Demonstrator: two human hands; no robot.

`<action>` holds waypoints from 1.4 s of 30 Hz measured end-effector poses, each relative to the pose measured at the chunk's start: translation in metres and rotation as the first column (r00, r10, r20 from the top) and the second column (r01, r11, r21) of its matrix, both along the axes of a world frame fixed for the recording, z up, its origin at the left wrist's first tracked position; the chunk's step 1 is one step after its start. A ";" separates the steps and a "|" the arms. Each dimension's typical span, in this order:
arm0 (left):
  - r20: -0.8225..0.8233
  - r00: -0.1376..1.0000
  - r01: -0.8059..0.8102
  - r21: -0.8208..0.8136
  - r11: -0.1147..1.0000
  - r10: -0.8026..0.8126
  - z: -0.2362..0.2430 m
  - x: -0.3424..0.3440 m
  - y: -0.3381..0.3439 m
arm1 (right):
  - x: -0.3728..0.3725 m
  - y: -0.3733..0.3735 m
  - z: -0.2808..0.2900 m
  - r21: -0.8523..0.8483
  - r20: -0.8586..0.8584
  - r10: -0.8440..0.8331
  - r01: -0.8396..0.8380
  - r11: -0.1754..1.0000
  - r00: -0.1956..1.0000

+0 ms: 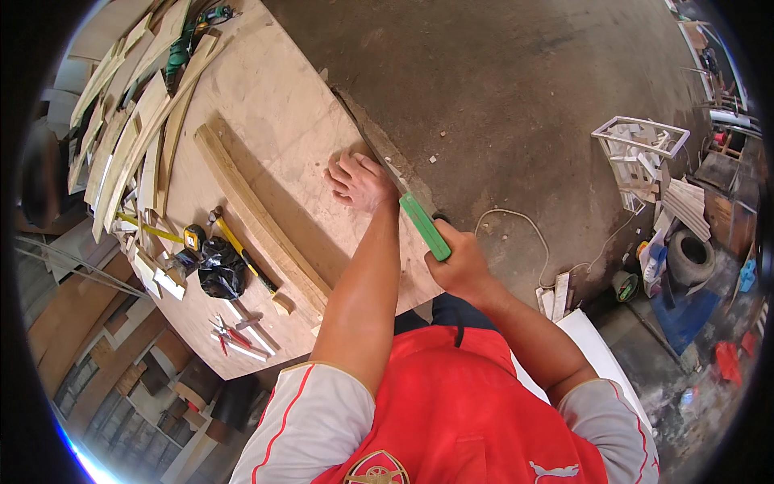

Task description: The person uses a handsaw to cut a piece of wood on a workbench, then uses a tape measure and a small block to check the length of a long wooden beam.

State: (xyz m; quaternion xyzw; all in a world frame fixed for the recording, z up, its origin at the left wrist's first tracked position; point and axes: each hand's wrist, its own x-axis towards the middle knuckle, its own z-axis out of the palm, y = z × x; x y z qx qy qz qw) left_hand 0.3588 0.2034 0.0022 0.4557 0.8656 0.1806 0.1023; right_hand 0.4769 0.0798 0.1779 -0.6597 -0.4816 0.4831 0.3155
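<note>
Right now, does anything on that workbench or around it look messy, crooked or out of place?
Nothing looks damaged. The left hand presses on the plywood table while the right hand grips a green-handled saw at its edge. Curved wood strips lie loosely heaped, and a white cord trails across the floor.

The board (282, 137) is pale matt wood, smooth. The saw (403, 194) has a dull metal blade and glossy green plastic handle. At nine o'clock, slats (121, 137) of bare light wood; beside them a shiny black plastic bag (219, 270). The floor (516, 97) is rough grey concrete.
</note>
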 end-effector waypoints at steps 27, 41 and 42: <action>-0.091 0.996 -0.022 0.040 0.999 0.025 -0.007 0.006 0.001 | 0.009 0.026 0.005 -0.301 -0.042 -0.046 0.031 0.953 0.998; -0.108 0.993 -0.049 0.043 0.998 0.053 -0.005 0.003 0.002 | 0.015 0.014 0.013 -0.201 -0.126 -0.055 0.029 0.979 0.990; -0.100 0.994 -0.047 0.031 0.998 0.050 -0.005 0.005 -0.005 | 0.014 0.028 -0.001 -0.249 -0.099 0.001 -0.026 0.968 0.995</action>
